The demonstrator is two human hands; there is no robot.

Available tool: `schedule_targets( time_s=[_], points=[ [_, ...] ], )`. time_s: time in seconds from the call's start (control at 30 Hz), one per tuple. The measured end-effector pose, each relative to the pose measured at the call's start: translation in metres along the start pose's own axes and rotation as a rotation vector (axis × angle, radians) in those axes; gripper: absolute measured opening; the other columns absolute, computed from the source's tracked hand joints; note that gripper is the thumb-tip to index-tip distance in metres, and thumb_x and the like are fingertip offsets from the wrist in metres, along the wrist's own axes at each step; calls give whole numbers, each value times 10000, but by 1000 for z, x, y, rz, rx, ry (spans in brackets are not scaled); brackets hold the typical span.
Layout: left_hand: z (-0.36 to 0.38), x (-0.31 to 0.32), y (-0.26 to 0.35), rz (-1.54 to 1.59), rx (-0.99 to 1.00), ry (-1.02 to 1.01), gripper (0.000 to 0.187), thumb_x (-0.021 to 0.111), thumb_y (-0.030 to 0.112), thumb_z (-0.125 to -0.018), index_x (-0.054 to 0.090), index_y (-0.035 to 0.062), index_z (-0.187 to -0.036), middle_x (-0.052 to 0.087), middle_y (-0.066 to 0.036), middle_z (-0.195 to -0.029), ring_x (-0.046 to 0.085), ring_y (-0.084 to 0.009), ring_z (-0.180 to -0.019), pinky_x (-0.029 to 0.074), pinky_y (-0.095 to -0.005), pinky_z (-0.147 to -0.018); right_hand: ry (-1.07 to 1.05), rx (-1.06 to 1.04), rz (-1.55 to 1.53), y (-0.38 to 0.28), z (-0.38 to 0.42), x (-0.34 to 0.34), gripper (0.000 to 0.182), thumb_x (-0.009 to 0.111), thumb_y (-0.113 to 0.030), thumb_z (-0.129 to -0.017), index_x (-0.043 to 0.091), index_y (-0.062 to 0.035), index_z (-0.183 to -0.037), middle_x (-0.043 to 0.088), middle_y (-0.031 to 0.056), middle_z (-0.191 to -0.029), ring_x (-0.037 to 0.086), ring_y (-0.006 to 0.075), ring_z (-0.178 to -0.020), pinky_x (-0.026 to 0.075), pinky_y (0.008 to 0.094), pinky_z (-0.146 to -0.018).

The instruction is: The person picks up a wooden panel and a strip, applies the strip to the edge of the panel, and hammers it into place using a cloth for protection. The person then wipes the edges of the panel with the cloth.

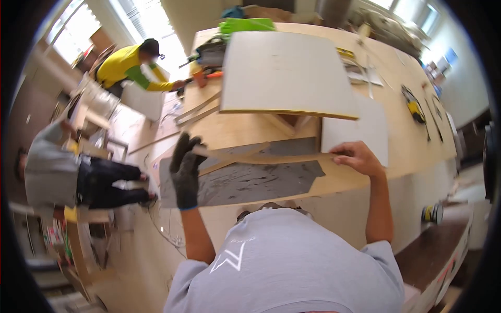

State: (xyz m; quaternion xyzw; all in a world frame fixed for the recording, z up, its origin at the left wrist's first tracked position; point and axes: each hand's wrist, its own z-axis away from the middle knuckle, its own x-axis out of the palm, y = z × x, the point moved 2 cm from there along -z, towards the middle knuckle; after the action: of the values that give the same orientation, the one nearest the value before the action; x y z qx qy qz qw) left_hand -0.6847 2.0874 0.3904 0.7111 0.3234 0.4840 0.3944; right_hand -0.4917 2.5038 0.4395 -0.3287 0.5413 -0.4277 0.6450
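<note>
A thin wooden strip (276,158) spans the space between my two hands, above the near side of the table. My left hand (185,169), in a dark work glove with a blue cuff, holds its left end between raised fingers and thumb. The bare fingers of my right hand (360,158) are closed in a pinch on its right end. Beneath the strip lies a grey sheet (250,182) with dark smears, and another wooden strip (216,167) runs slantwise across it. Beyond my hands, a large white panel (287,73) rests raised on wooden pieces.
A second white panel (360,128) lies at right, with a yellow-black tool (412,107) farther over. A green item (245,25) sits behind the large panel. One person in yellow (120,65) leans toward the table; another in grey (52,161) works at left. Cables trail on the floor.
</note>
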Motion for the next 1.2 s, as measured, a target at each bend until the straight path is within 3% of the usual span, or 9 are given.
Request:
schedule_targets(
  time_s=[0.03, 0.2, 0.3, 0.4, 0.5, 0.6, 0.7, 1.0, 1.2],
  points=[
    [0, -2, 0, 54, -27, -26, 447, 564, 66, -976, 474, -23, -1404, 618, -197, -1269, 650, -275, -1088, 556, -364, -927, -5, -27, 2, 0, 1, -1, 309, 726, -128, -864, 682, 29, -1127, 724, 81, -909, 647, 105, -819, 521, 269, -765],
    [-7, -4, -3, -244, -10, -39, 402, 640, 147, -955, 575, -50, -1299, 669, -183, -1137, 669, -258, -999, 583, -381, -855, 8, -83, 113, 1, 1, -3, 323, 730, -199, -870, 696, 26, -1099, 720, 81, -859, 646, 120, -773, 511, 264, -761],
    [-12, 0, -10, -233, -32, -22, 352, 643, 157, -955, 616, -55, -1235, 688, -171, -1059, 683, -237, -920, 592, -360, -791, 4, 37, -49, 3, 4, -6, 272, 709, -148, -901, 695, 38, -1100, 716, 68, -881, 652, 105, -817, 525, 258, -775],
    [-16, 0, -13, -301, -73, -12, 322, 632, 169, -963, 633, -54, -1196, 698, -152, -1006, 687, -216, -855, 587, -331, -745, 49, 12, -149, 4, 9, -9, 310, 686, -182, -918, 674, 63, -1108, 714, 63, -858, 642, 100, -814, 519, 258, -770],
    [-22, 10, -14, -310, -38, -7, 304, 641, 186, -961, 651, -44, -1158, 702, -114, -919, 673, -172, -763, 573, -300, -683, 161, 2, -294, 9, 12, -7, 315, 676, -101, -917, 615, 65, -1177, 694, 64, -908, 641, 102, -834, 533, 253, -786],
    [-30, 18, -12, -331, -23, -2, 296, 653, 185, -954, 656, -41, -1145, 700, -99, -882, 666, -156, -730, 570, -293, -667, 284, -137, -302, 8, 17, -5, 379, 690, -8, -880, 557, 44, -1231, 671, 67, -961, 644, 110, -845, 543, 253, -813],
    [-38, 23, -14, -342, -8, 35, 277, 662, 169, -948, 660, -36, -1134, 700, -90, -867, 662, -151, -708, 569, -290, -658, 444, -150, -358, 10, 19, 2, 407, 688, 67, -859, 551, 6, -1238, 641, 42, -882, 633, 90, -833, 526, 235, -759],
    [-48, 30, -17, -336, -22, 103, 222, 656, 139, -950, 677, -19, -1104, 697, -83, -875, 659, -142, -692, 560, -260, -626, 830, -340, -114, 29, 4, 12, 280, 690, 92, -845, 631, 15, -1107, 681, 84, -1009, 697, 151, -925, 575, 276, -847],
    [-45, 40, -12, -415, 20, 96, 200, 670, 109, -938, 681, -14, -1095, 690, -69, -865, 643, -119, -686, 563, -251, -631, 967, -435, 95, 27, -1, 13, 316, 749, 89, -763, 677, -16, -1052, 693, 103, -932, 707, 188, -851, 557, 290, -762]
  ],
)
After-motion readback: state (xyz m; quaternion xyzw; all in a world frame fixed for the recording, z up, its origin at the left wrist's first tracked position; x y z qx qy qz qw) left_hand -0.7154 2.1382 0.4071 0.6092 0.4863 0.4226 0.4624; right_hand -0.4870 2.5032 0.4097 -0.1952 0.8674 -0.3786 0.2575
